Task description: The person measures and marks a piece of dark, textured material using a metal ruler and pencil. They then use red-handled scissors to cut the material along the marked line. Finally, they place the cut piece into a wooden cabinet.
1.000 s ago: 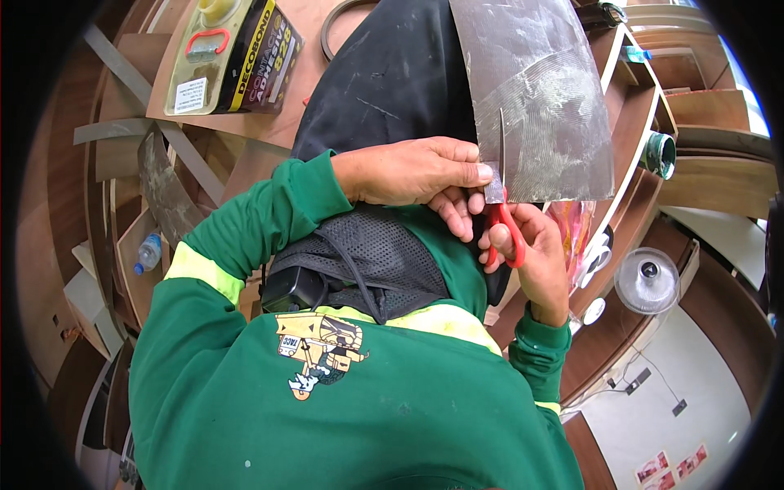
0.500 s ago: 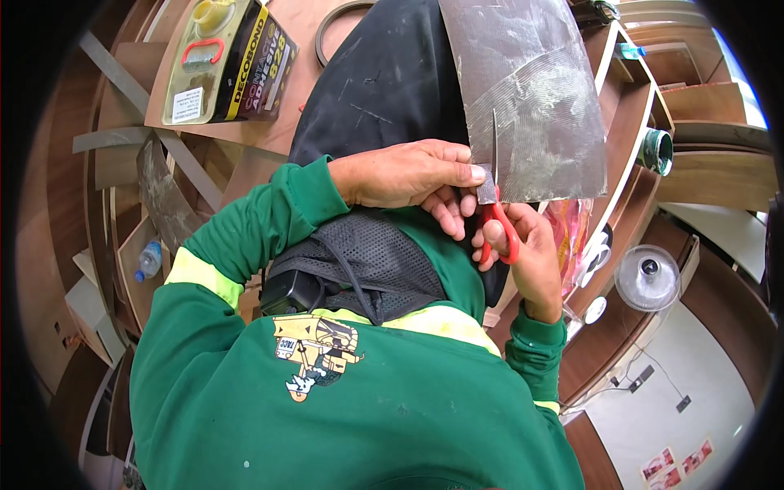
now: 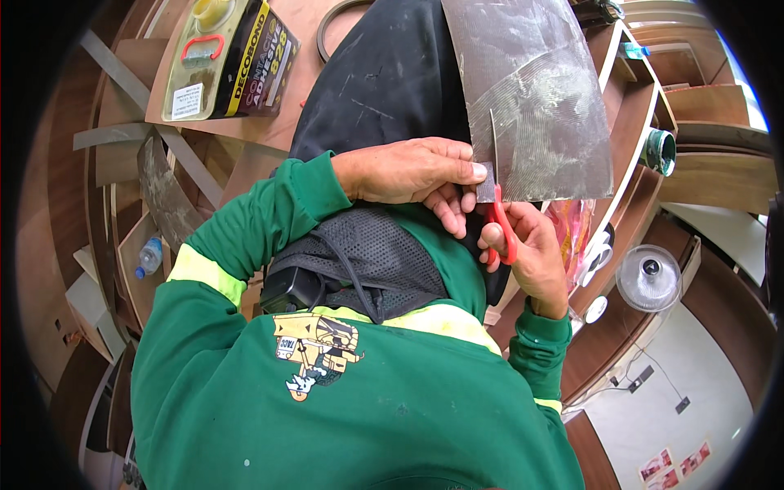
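A grey-brown flexible sheet (image 3: pixel 539 90), smeared with pale streaks, lies over my dark-trousered leg. Red-handled scissors (image 3: pixel 508 237) are in my right hand (image 3: pixel 539 257), with fingers and thumb through and around the handles. One slim blade shows on top of the sheet, pointing away from me near its left edge. My left hand (image 3: pixel 408 173) is closed, pinching a narrow grey strip (image 3: pixel 487 189) at the sheet's near left corner, just left of the blade. The other blade is hidden, apparently under the sheet.
At the far left, a rectangular adhesive can (image 3: pixel 233 61) with a yellow cap and red handle stands on a wooden board (image 3: pixel 282 122). A coiled dark band (image 3: pixel 327 33) lies beside it. Shelving (image 3: pixel 641 106) at right holds a green-rimmed container (image 3: pixel 658 152). A plastic bottle (image 3: pixel 149 257) sits left.
The sheet and scissors have shifted very slightly to the right. The scissor handles look a little closer together. My left hand keeps its pinch on the strip.
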The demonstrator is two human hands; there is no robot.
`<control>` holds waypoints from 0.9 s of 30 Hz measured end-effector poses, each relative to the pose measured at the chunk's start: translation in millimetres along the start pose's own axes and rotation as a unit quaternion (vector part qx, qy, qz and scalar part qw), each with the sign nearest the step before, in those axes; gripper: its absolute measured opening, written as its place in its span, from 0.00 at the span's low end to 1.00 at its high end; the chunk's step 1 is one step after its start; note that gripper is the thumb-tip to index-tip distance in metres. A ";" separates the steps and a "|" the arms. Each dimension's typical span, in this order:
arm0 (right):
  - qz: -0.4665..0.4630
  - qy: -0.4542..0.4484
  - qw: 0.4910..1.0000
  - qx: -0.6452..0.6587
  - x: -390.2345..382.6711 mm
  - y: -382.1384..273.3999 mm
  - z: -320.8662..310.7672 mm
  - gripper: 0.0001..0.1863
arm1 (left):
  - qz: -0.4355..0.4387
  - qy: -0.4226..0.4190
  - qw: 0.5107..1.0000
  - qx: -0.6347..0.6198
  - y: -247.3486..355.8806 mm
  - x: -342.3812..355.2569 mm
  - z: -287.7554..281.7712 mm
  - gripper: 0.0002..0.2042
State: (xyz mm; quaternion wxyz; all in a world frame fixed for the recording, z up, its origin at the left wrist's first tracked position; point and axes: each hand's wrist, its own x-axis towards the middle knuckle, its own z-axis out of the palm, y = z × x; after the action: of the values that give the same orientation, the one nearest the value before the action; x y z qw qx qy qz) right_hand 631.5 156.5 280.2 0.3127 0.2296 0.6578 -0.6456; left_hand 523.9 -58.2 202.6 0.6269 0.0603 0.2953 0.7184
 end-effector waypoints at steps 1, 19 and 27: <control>0.003 -0.006 1.000 0.002 0.1 0.7 -1.7 0.21 | -0.007 -0.010 1.000 -0.002 2.0 -1.3 -0.6 0.15; 0.027 -0.087 0.996 0.015 -15.0 -1.8 -18.8 0.23 | 0.069 0.079 0.973 0.206 -3.6 -16.4 -13.9 0.11; 0.011 -0.068 0.997 0.021 -23.9 -0.6 -17.7 0.23 | 0.081 0.121 0.989 0.011 9.0 -5.6 2.3 0.20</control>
State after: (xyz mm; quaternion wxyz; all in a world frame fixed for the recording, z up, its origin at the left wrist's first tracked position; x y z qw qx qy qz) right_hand 645.8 176.5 297.0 0.3589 0.1993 0.6191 -0.6694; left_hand 518.4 -63.0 210.5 0.5253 0.0035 0.3715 0.7655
